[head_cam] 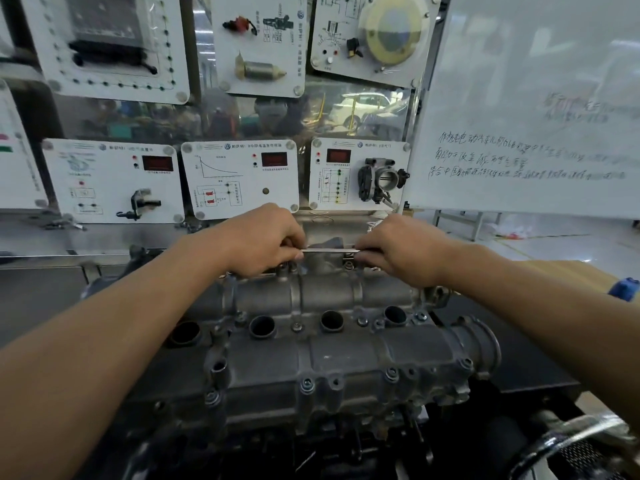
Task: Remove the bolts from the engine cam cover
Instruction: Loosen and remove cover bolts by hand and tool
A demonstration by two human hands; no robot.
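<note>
Wrench [329, 250], thin, level, mid-frame above cam cover [329, 358]: left hand [263, 242] grips one end, right hand [398, 251] the other; bolts [307, 383] seated along lower edge.

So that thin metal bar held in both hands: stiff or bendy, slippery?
Probably stiff: the metal bar spans straight between the left hand and right hand, no sag. Likely light, being thin. Its shiny face could slip in bare fingers.

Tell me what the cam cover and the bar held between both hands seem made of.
The cam cover looks like cast aluminium: dull grey, grainy skin, moulded ribs and bosses. The bar is probably polished or plated steel: thin, bright, with a mirror-like glint.
</note>
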